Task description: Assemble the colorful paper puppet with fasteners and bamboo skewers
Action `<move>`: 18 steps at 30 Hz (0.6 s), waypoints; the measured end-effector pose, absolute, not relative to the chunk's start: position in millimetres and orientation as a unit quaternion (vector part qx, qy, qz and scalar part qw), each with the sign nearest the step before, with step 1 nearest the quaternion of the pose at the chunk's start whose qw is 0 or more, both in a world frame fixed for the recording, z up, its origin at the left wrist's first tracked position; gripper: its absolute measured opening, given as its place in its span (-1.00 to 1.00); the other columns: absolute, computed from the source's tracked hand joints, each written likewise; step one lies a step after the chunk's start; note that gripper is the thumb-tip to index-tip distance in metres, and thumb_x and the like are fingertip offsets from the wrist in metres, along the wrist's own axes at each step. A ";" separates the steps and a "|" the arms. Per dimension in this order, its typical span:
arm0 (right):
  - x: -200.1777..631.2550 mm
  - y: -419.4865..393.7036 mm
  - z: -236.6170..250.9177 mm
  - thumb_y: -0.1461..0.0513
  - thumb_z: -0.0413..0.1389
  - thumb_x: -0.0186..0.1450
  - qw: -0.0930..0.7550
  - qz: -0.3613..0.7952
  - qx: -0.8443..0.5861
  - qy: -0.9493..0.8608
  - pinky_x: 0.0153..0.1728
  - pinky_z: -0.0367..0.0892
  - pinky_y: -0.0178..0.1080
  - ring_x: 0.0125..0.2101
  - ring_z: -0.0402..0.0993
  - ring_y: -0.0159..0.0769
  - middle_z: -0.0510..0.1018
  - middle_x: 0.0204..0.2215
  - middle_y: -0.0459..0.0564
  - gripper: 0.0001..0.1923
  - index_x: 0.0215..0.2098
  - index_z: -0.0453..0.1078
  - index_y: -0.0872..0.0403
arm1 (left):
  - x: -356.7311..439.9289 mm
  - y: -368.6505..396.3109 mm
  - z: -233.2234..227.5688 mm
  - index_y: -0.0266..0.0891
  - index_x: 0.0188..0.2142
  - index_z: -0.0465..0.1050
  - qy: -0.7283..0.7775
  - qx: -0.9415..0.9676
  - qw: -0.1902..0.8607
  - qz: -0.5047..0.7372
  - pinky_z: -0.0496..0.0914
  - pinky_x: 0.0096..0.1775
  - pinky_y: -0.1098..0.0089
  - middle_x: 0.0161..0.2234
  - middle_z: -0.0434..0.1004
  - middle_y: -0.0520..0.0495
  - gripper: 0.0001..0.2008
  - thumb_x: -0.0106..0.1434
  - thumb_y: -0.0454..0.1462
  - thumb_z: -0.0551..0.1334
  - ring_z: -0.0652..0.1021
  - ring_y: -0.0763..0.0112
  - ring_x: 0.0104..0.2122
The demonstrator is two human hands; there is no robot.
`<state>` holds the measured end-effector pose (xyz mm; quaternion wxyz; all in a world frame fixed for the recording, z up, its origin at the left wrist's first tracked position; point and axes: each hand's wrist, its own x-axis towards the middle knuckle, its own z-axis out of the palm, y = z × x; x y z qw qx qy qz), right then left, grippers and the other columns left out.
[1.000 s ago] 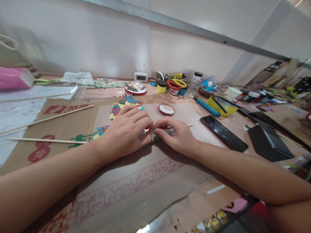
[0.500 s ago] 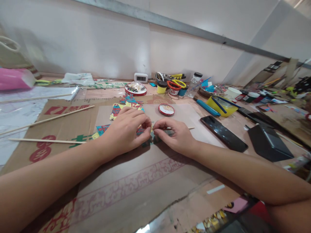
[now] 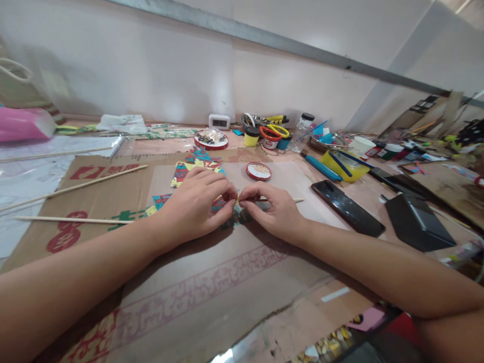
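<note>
left hand (image 3: 196, 204) pinches cutout (image 3: 181, 174) at tabletop centre | right hand (image 3: 274, 209) pinches stick (image 3: 291, 200) | fingertips meet | advice: press cutout flat, keep stick low and steady

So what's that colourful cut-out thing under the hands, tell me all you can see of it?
The cut-out looks like flat painted card, patterned in teal, red and yellow with ragged, shaped edges. It lies flat on a pale sheet over brown cardboard. The left hand rests on its middle, hiding much of it. The right hand pinches a thin stick at its edge.
</note>
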<state>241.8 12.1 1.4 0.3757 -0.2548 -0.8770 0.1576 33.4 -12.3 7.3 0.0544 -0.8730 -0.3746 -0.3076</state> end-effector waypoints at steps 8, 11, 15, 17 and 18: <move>242.3 17.3 -1.5 0.36 0.04 0.34 0.323 0.121 -0.284 -0.895 -0.14 0.35 -0.18 -0.22 0.49 -0.24 0.58 -0.28 -0.01 -0.87 -0.21 0.40 0.06 | 25.6 -10.7 35.4 -0.17 -0.26 0.50 -0.451 -0.851 0.063 -0.260 0.31 -0.13 0.20 -0.29 0.60 -0.02 -0.80 0.31 -0.22 0.10 0.54 0.23 -0.24; 242.6 19.7 -3.7 0.41 0.02 0.31 0.317 0.084 -0.265 -0.907 -0.02 0.31 -0.09 -0.08 0.44 -0.17 0.55 -0.16 0.05 -0.80 -0.17 0.38 0.04 | 8.9 -10.4 66.0 -0.12 -0.23 0.54 -0.505 -0.833 0.018 -0.226 0.33 -0.28 0.33 -0.28 0.63 0.01 -0.81 0.26 -0.23 0.15 0.55 0.31 -0.32; 241.6 20.7 -3.5 0.42 0.03 0.29 0.346 0.070 -0.253 -0.901 0.01 0.31 -0.06 -0.04 0.42 -0.15 0.51 -0.14 0.06 -0.78 -0.18 0.38 0.03 | -16.6 -14.7 98.5 -0.13 -0.25 0.58 -0.549 -0.812 0.051 -0.193 0.30 -0.34 0.40 -0.30 0.63 0.05 -0.77 0.28 -0.27 0.12 0.52 0.41 -0.38; 240.9 20.2 -3.7 0.41 0.03 0.30 0.355 0.069 -0.250 -0.898 -0.01 0.32 -0.08 -0.06 0.44 -0.15 0.51 -0.16 0.07 -0.80 -0.19 0.37 0.03 | -28.4 -15.1 104.6 -0.10 -0.28 0.59 -0.546 -0.821 0.059 -0.158 0.28 -0.38 0.43 -0.35 0.63 0.08 -0.77 0.26 -0.27 0.13 0.50 0.44 -0.44; 240.6 19.9 -4.4 0.40 0.03 0.30 0.358 0.068 -0.249 -0.897 -0.02 0.33 -0.08 -0.07 0.44 -0.16 0.51 -0.16 0.07 -0.80 -0.19 0.37 0.04 | -33.8 -14.4 104.9 -0.08 -0.30 0.59 -0.541 -0.828 0.057 -0.139 0.26 -0.43 0.45 -0.39 0.62 0.09 -0.80 0.24 -0.25 0.15 0.50 0.45 -0.48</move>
